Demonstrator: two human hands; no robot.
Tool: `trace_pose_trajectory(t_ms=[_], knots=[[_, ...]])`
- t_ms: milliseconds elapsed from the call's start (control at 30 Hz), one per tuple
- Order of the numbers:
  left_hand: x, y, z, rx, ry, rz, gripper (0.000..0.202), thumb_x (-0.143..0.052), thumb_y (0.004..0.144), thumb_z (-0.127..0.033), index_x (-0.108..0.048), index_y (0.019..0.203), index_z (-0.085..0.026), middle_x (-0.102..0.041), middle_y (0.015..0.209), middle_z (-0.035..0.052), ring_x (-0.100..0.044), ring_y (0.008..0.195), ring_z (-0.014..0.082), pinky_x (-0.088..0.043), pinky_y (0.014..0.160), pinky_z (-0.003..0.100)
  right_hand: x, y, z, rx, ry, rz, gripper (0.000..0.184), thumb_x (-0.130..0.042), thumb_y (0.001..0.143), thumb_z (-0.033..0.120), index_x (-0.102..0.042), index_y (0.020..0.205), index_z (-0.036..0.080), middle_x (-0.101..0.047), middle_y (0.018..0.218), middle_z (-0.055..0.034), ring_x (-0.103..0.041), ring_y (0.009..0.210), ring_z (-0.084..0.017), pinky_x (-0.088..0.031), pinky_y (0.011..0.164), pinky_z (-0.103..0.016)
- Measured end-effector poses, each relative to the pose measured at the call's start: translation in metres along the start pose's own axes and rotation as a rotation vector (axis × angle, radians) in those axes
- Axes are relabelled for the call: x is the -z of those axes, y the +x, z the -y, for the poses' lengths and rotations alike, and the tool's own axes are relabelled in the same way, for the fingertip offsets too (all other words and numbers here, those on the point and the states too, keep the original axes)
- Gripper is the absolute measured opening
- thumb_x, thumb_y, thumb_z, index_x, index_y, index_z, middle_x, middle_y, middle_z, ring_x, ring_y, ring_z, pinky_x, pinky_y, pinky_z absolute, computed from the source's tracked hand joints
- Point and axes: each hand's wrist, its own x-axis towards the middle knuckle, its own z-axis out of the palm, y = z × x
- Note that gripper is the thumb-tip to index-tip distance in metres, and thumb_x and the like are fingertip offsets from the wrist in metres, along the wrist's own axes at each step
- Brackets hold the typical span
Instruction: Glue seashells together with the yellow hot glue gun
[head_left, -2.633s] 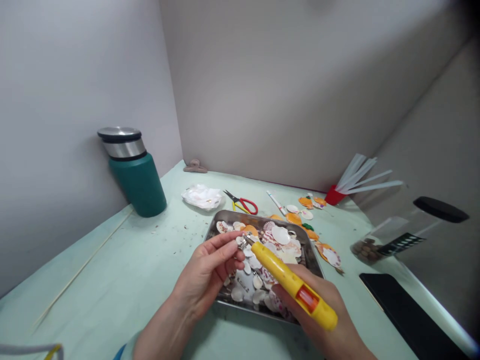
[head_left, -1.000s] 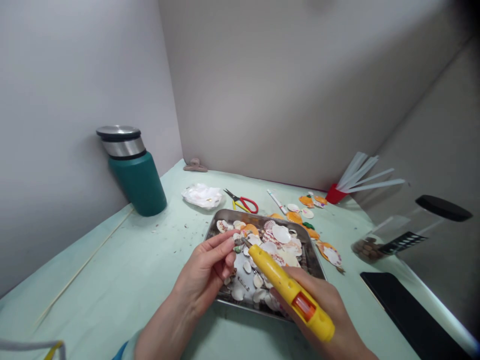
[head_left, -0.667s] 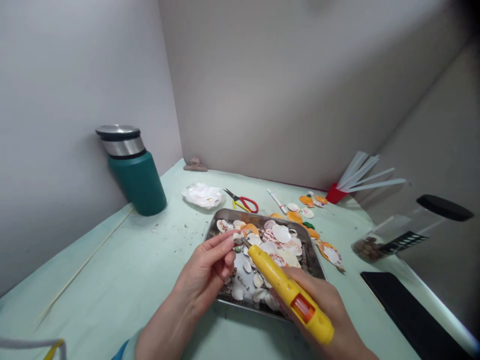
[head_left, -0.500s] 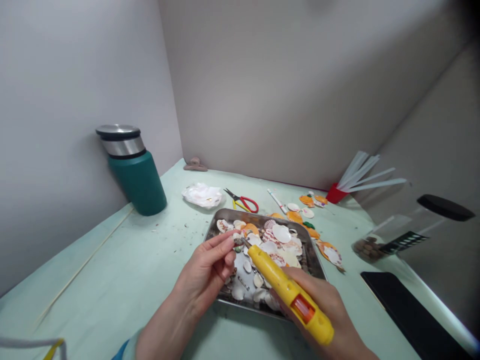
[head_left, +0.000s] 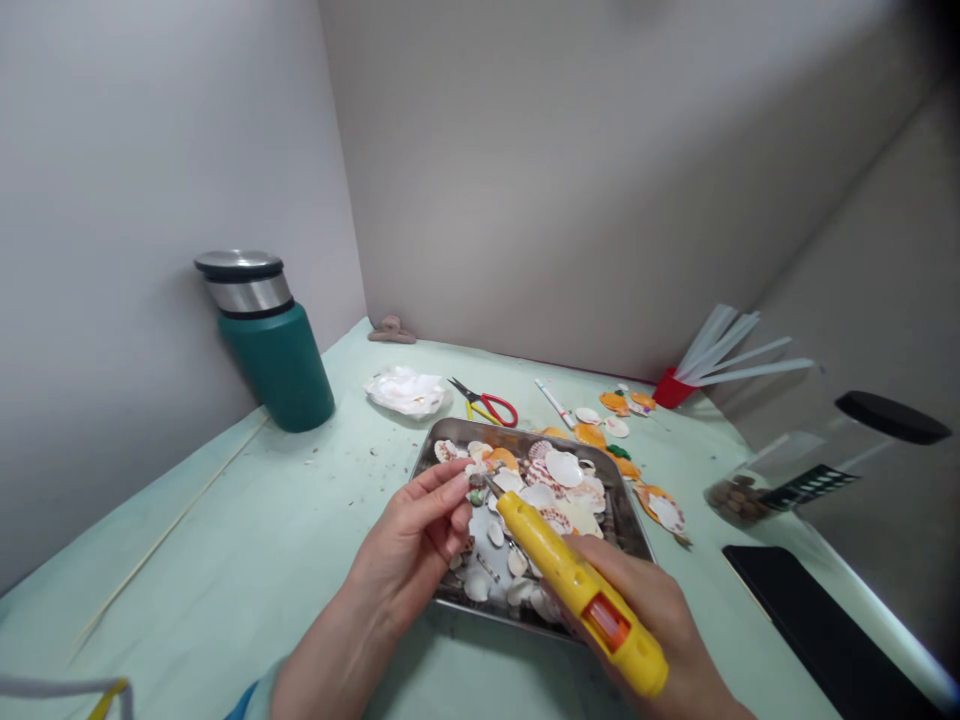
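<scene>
Between the thumb and fingertips of my left hand [head_left: 420, 530] is a small shell [head_left: 475, 482], partly covered by the fingers. My right hand [head_left: 645, 610] grips a yellow hot glue gun [head_left: 574, 580], its metal nozzle pointing up and left. The nozzle tip is right beside the small shell; whether they touch I cannot tell. Both hands are over a metal tray [head_left: 637, 530] full of shells. White, orange and speckled scallop shells [head_left: 562, 467] lie in it, with a small metal pin [head_left: 487, 567] among them.
Behind the tray lie red-and-yellow-handled scissors [head_left: 495, 408], a white marker [head_left: 553, 403] and a white crumpled bundle [head_left: 407, 391]. A green bottle [head_left: 277, 365] stands left. Orange shell pieces [head_left: 615, 402], a red cup of glue sticks [head_left: 673, 388], a clear jar [head_left: 795, 460] and a black phone-like slab [head_left: 817, 620] are right.
Almost nothing differs. Both hands keep their places, with the nozzle still beside the small shell and only a very slight shift of the view.
</scene>
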Motion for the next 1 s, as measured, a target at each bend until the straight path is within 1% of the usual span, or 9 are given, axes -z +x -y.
trace_pose_trajectory(t_ms=[133, 267, 367, 567, 733, 867, 1000], knots=[[-0.0011, -0.0017, 0.0004, 0.017, 0.023, 0.018, 0.033, -0.073, 0.071, -0.016, -0.067, 0.102, -0.010, -0.052, 0.048, -0.0041, -0.042, 0.040, 0.0021, -0.033, 0.037, 0.010, 0.0019, 0.0013, 0.0009, 0.014, -0.007, 0.022, 0.012, -0.052, 0.089, 0.027, -0.056, 0.099, 0.022, -0.067, 0.070, -0.0008, -0.066, 0.059, -0.017, -0.049, 0.052, -0.022], [-0.0014, -0.0022, 0.0007, 0.013, 0.062, 0.012, 0.029, -0.073, 0.072, -0.018, -0.069, 0.100, -0.010, -0.053, 0.046, -0.0040, -0.040, 0.038, 0.0013, -0.031, 0.037, 0.010, 0.0022, 0.0021, 0.0003, 0.019, -0.001, 0.025, 0.012, -0.053, 0.089, 0.029, -0.056, 0.098, 0.022, -0.068, 0.071, -0.0013, -0.066, 0.059, -0.017, -0.049, 0.050, -0.021], [-0.0015, -0.0021, 0.0004, 0.012, 0.082, 0.006, 0.028, -0.073, 0.072, -0.020, -0.069, 0.098, -0.011, -0.053, 0.046, -0.0041, -0.040, 0.037, 0.0014, -0.030, 0.038, 0.011, 0.0022, 0.0015, -0.0004, 0.007, 0.006, 0.033, 0.010, -0.053, 0.088, 0.027, -0.057, 0.095, 0.021, -0.070, 0.074, -0.0024, -0.067, 0.063, -0.018, -0.048, 0.051, -0.021], [-0.0008, -0.0020, 0.0009, 0.017, 0.080, -0.007, 0.028, -0.074, 0.070, -0.021, -0.069, 0.096, -0.011, -0.052, 0.044, -0.0048, -0.039, 0.036, 0.0012, -0.030, 0.038, 0.011, 0.0016, -0.0017, -0.0015, -0.008, 0.041, 0.025, 0.013, -0.056, 0.086, 0.025, -0.059, 0.098, 0.021, -0.071, 0.079, -0.0029, -0.068, 0.066, -0.018, -0.050, 0.054, -0.021], [-0.0028, -0.0020, 0.0010, 0.014, 0.078, -0.005, 0.027, -0.075, 0.070, -0.021, -0.070, 0.095, -0.012, -0.051, 0.042, -0.0053, -0.038, 0.035, 0.0014, -0.029, 0.036, 0.011, 0.0015, -0.0018, -0.0020, -0.050, 0.076, 0.055, 0.015, -0.059, 0.082, 0.021, -0.059, 0.097, 0.020, -0.070, 0.077, -0.0020, -0.065, 0.061, -0.016, -0.050, 0.056, -0.023], [-0.0039, -0.0017, 0.0004, 0.008, 0.081, -0.020, 0.031, -0.076, 0.068, -0.022, -0.070, 0.098, -0.014, -0.049, 0.040, -0.0061, -0.038, 0.034, 0.0023, -0.028, 0.035, 0.011, 0.0023, 0.0015, -0.0005, -0.009, 0.053, 0.030, 0.016, -0.057, 0.084, 0.022, -0.059, 0.099, 0.021, -0.071, 0.078, -0.0027, -0.067, 0.064, -0.018, -0.049, 0.054, -0.022], [-0.0025, -0.0029, 0.0005, 0.014, 0.130, -0.001, 0.033, -0.074, 0.071, -0.023, -0.069, 0.102, -0.013, -0.050, 0.039, -0.0049, -0.039, 0.034, 0.0028, -0.030, 0.036, 0.012, 0.0014, 0.0013, 0.0001, -0.025, 0.051, 0.009, 0.016, -0.058, 0.083, 0.021, -0.059, 0.099, 0.022, -0.070, 0.075, -0.0014, -0.067, 0.062, -0.018, -0.049, 0.053, -0.022]])
